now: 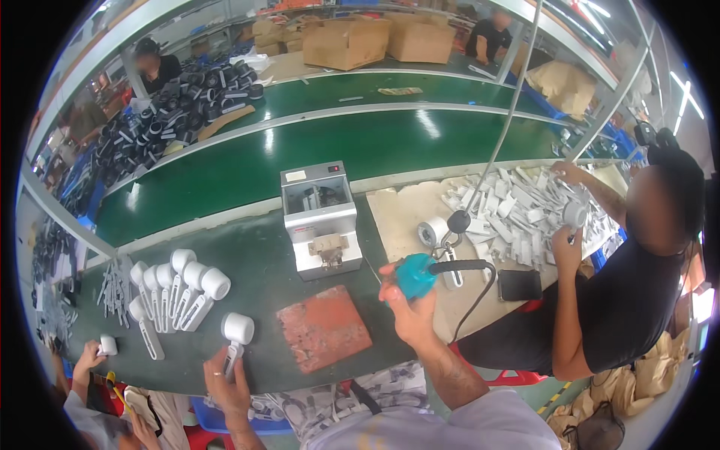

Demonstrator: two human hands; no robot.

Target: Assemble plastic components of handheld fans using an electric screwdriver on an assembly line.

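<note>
My left hand (pixel 227 379) grips the handle of a scoop-shaped part (pixel 238 329) with a round white cup, at the bench's near edge. The cup points away from me, and my fingers cover the handle's lower end. My right hand (pixel 411 311) is wrapped round a teal electric screwdriver (pixel 415 276), whose black cord runs off to the right. Under the screwdriver's left side lies a reddish, worn square pad (pixel 324 328). Behind the pad stands a grey screw feeder (pixel 321 221). Several similar white scoop-shaped parts (pixel 180 289) lie grouped left of my left hand.
A co-worker (pixel 637 277) sits at the right by a pile of pale plastic parts (pixel 517 217). Another person's hand (pixel 91 354) holds a small white cup at the left. A hanging cable (pixel 504 127) crosses above. A green conveyor (pixel 337 146) runs behind.
</note>
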